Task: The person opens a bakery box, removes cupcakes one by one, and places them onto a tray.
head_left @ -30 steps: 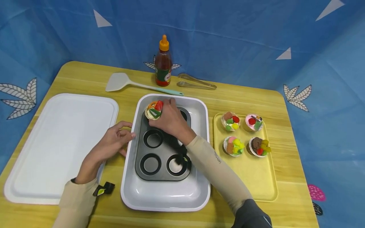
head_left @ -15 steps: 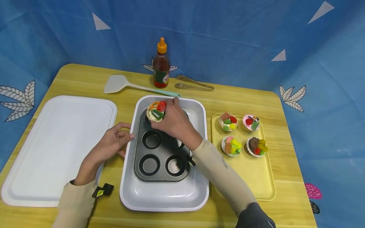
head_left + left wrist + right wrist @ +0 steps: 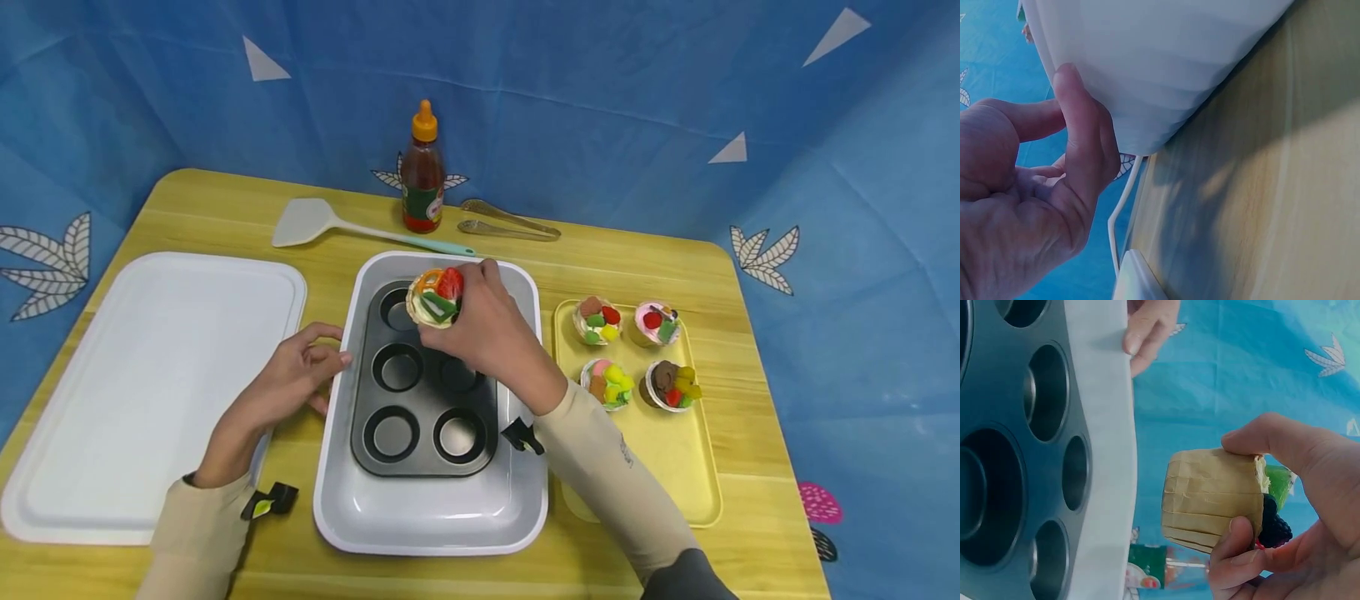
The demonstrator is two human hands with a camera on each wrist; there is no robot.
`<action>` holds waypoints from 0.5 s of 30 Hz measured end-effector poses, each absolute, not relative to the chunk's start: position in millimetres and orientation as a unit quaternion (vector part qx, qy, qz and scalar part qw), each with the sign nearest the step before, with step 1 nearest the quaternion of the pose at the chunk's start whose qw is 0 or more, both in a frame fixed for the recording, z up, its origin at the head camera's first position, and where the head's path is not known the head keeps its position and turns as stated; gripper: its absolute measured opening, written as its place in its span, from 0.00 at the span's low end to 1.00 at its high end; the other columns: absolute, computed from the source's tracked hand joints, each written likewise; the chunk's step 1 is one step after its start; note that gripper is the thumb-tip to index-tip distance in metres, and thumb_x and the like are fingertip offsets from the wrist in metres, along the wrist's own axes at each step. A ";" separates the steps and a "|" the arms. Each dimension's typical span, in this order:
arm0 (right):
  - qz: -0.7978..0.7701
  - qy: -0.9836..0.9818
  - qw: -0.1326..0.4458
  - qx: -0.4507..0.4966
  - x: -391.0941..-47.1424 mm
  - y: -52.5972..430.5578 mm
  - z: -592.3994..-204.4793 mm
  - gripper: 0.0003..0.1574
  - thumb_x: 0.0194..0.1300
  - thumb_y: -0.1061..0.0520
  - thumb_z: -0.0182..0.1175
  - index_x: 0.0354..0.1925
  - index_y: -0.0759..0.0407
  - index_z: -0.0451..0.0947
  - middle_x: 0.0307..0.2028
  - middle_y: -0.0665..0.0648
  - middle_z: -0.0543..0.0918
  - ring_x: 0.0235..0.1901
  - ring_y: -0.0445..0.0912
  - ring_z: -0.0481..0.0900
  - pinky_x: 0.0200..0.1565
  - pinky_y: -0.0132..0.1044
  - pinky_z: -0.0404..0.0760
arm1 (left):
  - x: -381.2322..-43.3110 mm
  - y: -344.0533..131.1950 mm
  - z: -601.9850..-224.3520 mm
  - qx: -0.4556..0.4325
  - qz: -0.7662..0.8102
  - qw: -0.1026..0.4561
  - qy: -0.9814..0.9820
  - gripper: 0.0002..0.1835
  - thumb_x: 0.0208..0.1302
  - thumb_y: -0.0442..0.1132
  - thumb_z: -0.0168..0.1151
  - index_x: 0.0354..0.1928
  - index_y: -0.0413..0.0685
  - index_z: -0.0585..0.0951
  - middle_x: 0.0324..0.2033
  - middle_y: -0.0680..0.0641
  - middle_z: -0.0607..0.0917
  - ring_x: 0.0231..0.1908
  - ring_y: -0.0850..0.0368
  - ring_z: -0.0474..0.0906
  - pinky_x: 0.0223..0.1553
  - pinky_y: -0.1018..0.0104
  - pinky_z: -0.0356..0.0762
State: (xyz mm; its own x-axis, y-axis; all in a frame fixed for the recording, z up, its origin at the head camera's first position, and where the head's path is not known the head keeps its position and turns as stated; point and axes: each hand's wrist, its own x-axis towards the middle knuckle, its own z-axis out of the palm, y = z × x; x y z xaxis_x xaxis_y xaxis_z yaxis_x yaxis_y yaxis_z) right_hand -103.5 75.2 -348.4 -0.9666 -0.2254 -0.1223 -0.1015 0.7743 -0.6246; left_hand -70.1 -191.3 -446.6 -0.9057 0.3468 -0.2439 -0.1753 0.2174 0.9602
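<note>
My right hand [image 3: 487,325] grips a cupcake [image 3: 433,297] topped with strawberry and orange and green pieces, above the upper part of the muffin tin [image 3: 423,429]. In the right wrist view, thumb and fingers hold the pleated tan wrapper of the cupcake [image 3: 1210,497] near its topping, tilted on its side in this view. The dark grey tin lies inside a deep white basin [image 3: 431,533]; its visible cups hold nothing, and the upper right one is hidden by my hand. My left hand [image 3: 296,375] holds the basin's left rim, bent fingers against the white outer wall [image 3: 1160,69].
On the right, a yellow tray [image 3: 660,475] carries several cupcakes [image 3: 667,386]. A white tray [image 3: 157,400] lies on the left. Behind the basin are a spatula [image 3: 307,222], a sauce bottle [image 3: 422,183] and metal tongs [image 3: 510,223].
My right hand has lifted the cupcake from the tin's upper left cup and moved it right, uncovering that cup. My left hand stays at the basin's rim.
</note>
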 end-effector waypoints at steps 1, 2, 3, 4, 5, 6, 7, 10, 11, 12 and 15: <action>-0.328 0.936 0.093 -0.087 -102.8 77.4 -347.4 0.47 0.53 0.44 0.73 0.63 0.64 0.66 0.51 0.58 0.67 0.42 0.48 0.75 0.42 0.38 0.85 | -70.3 -191.3 -446.7 0.058 0.624 0.209 0.751 0.25 0.74 0.39 0.59 0.63 0.33 0.64 0.40 0.28 0.83 0.24 0.46 0.85 0.20 0.49 0.85; -0.329 0.936 0.090 -0.087 -102.0 79.5 -346.0 0.48 0.53 0.44 0.73 0.63 0.64 0.67 0.50 0.58 0.67 0.42 0.48 0.75 0.42 0.38 0.85 | -70.6 -191.3 -446.7 0.059 0.624 0.210 0.750 0.25 0.74 0.39 0.59 0.63 0.32 0.64 0.40 0.28 0.83 0.24 0.45 0.85 0.20 0.49 0.85; -0.330 0.936 0.086 -0.087 -101.4 81.6 -344.8 0.48 0.53 0.44 0.73 0.63 0.65 0.67 0.50 0.58 0.68 0.43 0.48 0.75 0.42 0.38 0.85 | -70.7 -191.3 -446.7 0.059 0.624 0.210 0.750 0.25 0.74 0.39 0.59 0.63 0.32 0.64 0.40 0.28 0.83 0.24 0.45 0.85 0.20 0.49 0.85; -0.331 0.936 0.084 -0.086 -100.7 83.6 -343.5 0.48 0.53 0.44 0.73 0.63 0.65 0.67 0.50 0.58 0.68 0.44 0.48 0.74 0.43 0.39 0.85 | -70.6 -191.5 -446.7 0.059 0.624 0.210 0.750 0.25 0.74 0.39 0.59 0.63 0.32 0.64 0.40 0.28 0.83 0.24 0.45 0.85 0.20 0.49 0.85; -0.332 0.936 0.082 -0.085 -99.8 85.6 -342.1 0.48 0.53 0.44 0.74 0.63 0.65 0.67 0.50 0.58 0.68 0.45 0.48 0.74 0.44 0.39 0.85 | -70.4 -191.6 -446.5 0.059 0.625 0.211 0.749 0.25 0.74 0.39 0.59 0.63 0.32 0.64 0.40 0.28 0.83 0.24 0.45 0.85 0.21 0.49 0.85; -0.333 0.936 0.081 -0.083 -98.9 87.9 -340.7 0.48 0.52 0.44 0.74 0.63 0.65 0.67 0.50 0.58 0.68 0.45 0.49 0.73 0.44 0.39 0.85 | -70.2 -191.8 -446.1 0.059 0.625 0.211 0.749 0.25 0.74 0.39 0.59 0.63 0.32 0.64 0.41 0.28 0.83 0.25 0.45 0.85 0.21 0.49 0.85; -0.332 0.937 0.079 -0.080 -97.9 90.3 -339.5 0.49 0.52 0.44 0.74 0.63 0.65 0.67 0.50 0.57 0.68 0.45 0.49 0.73 0.45 0.40 0.85 | -70.1 -192.0 -446.0 0.060 0.626 0.211 0.749 0.25 0.74 0.39 0.58 0.63 0.32 0.64 0.41 0.28 0.83 0.25 0.45 0.85 0.21 0.49 0.85; -0.335 0.937 0.078 -0.067 -94.7 100.3 -335.5 0.49 0.52 0.43 0.74 0.64 0.65 0.66 0.50 0.57 0.67 0.46 0.49 0.73 0.46 0.41 0.85 | -70.2 -191.9 -445.6 0.062 0.625 0.210 0.749 0.25 0.74 0.39 0.58 0.63 0.32 0.64 0.41 0.28 0.83 0.25 0.46 0.85 0.20 0.49 0.85; -0.335 0.937 0.076 -0.063 -93.6 104.2 -334.0 0.50 0.52 0.43 0.73 0.64 0.65 0.66 0.50 0.57 0.67 0.46 0.49 0.73 0.47 0.42 0.85 | -70.3 -191.8 -445.6 0.062 0.625 0.210 0.749 0.25 0.74 0.39 0.58 0.63 0.32 0.64 0.42 0.28 0.83 0.25 0.46 0.85 0.20 0.49 0.85; -0.334 0.938 0.075 -0.059 -92.4 108.4 -332.6 0.50 0.51 0.43 0.73 0.64 0.65 0.66 0.50 0.57 0.67 0.45 0.50 0.74 0.47 0.42 0.85 | -70.4 -191.8 -445.5 0.063 0.624 0.209 0.750 0.25 0.74 0.39 0.58 0.63 0.32 0.64 0.42 0.28 0.83 0.25 0.46 0.85 0.20 0.49 0.85; -0.329 0.941 0.062 -0.048 -88.9 121.8 -328.3 0.50 0.51 0.43 0.73 0.64 0.66 0.66 0.51 0.58 0.67 0.46 0.50 0.74 0.47 0.44 0.83 | -70.4 -191.5 -445.2 0.061 0.623 0.211 0.751 0.25 0.74 0.39 0.59 0.63 0.32 0.64 0.42 0.28 0.83 0.25 0.46 0.85 0.20 0.49 0.85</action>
